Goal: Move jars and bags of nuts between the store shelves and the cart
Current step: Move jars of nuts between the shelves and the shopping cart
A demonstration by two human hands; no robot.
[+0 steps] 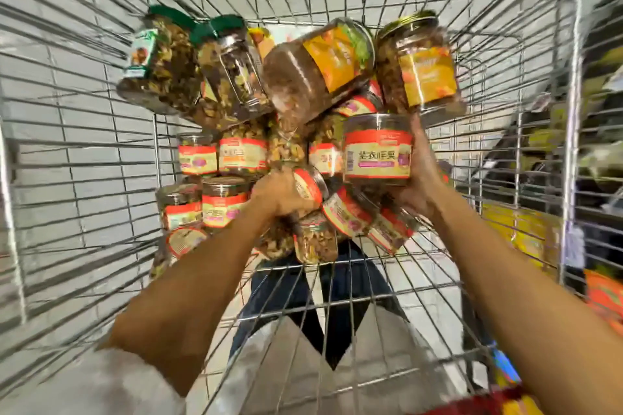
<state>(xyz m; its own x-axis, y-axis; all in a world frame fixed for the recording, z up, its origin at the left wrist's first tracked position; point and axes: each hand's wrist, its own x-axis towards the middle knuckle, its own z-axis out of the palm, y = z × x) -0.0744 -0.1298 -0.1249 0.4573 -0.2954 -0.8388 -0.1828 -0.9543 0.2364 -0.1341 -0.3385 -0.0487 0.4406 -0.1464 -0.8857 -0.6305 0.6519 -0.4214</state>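
Inside the wire cart [101, 145], the right hand [421, 175] grips a red-labelled jar [377, 152]; the left hand [279, 194] clasps another jar [308, 189] amid piled jars [215, 202].

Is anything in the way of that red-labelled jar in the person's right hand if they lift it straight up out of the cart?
Probably yes. The right hand grips the red-labelled jar from its side, and a yellow-labelled jar sits directly above it in the picture, seemingly touching its top. The wire cart itself looks open above the pile.
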